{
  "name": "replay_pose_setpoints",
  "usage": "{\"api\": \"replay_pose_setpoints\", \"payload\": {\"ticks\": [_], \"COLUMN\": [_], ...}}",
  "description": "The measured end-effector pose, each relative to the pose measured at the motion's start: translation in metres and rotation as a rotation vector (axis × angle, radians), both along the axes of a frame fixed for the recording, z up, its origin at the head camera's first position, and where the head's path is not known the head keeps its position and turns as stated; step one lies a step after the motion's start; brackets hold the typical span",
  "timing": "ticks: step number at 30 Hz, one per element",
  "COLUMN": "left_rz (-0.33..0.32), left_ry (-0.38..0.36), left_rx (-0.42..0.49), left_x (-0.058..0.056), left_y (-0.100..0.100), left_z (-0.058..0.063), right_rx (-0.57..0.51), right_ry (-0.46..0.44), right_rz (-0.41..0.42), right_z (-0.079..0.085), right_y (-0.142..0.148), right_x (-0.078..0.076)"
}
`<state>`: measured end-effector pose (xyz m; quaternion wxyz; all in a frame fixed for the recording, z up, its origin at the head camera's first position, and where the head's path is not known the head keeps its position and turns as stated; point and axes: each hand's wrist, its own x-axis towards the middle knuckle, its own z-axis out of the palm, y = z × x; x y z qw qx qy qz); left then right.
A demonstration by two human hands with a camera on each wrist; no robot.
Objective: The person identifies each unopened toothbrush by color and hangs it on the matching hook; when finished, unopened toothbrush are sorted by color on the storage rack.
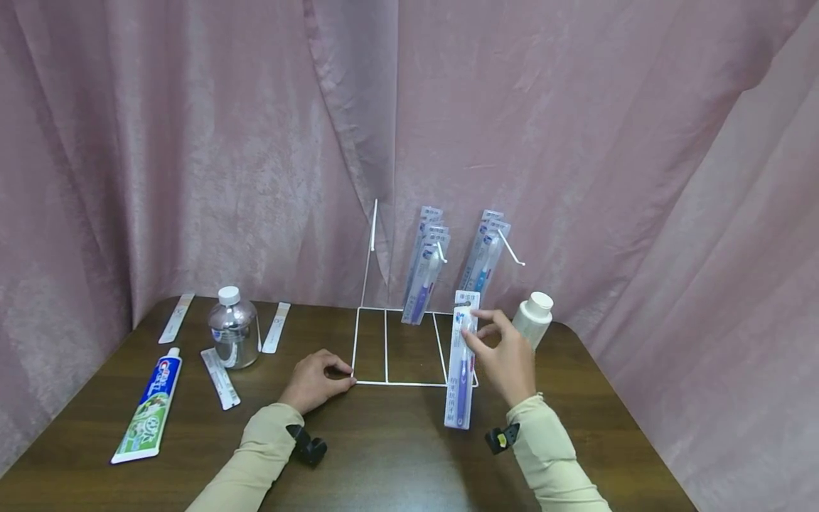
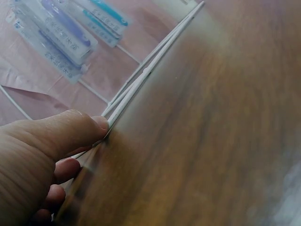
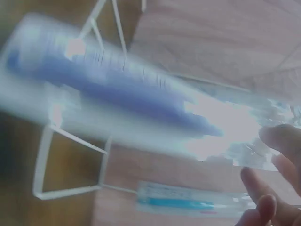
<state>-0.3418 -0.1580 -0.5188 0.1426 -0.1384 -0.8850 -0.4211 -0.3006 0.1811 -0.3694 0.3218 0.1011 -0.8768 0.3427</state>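
Observation:
My right hand (image 1: 508,359) pinches a packaged purple toothbrush (image 1: 461,384) by the edge of its upper half. The pack hangs upright in front of the white wire display rack (image 1: 397,384); in the right wrist view the pack (image 3: 117,99) is blurred and glary. At the rack's front left corner my left hand (image 1: 318,380) pinches the base wire, and its thumb (image 2: 80,134) lies on top of it in the left wrist view. Purple toothbrush packs (image 1: 424,274) hang on the middle hook, blue toothbrush packs (image 1: 484,256) on the right hook. The left hook (image 1: 374,227) is bare.
A white-capped bottle (image 1: 536,316) stands right behind my right hand. To the left are a clear bottle (image 1: 235,334) with a white cap, a toothpaste tube (image 1: 150,409) and slim white packets (image 1: 220,378). A pink curtain (image 1: 256,156) hangs behind the table.

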Motion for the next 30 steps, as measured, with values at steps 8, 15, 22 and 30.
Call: {"api": "replay_pose_setpoints", "payload": {"ticks": [8,15,22,30], "left_rz": [0.008,0.006,0.006,0.012], "left_ry": [0.015,0.004,-0.006,-0.006], "left_rx": [-0.006,-0.002,0.001,0.019], "left_x": [-0.002,0.001,0.002,0.005], "left_y": [-0.003,-0.001,0.002,0.004], "left_z": [0.000,0.002,0.002,-0.007], "right_rx": [-0.013,0.002,-0.012,-0.017], "right_ry": [0.225,0.218,0.140,0.108], "right_rz": [0.012,0.033,0.035,0.052], "right_z": [0.051,0.064,0.056,0.048], "right_y": [-0.017,-0.035,-0.044,-0.055], "right_x": [-0.027,-0.035,-0.037,-0.040]}}
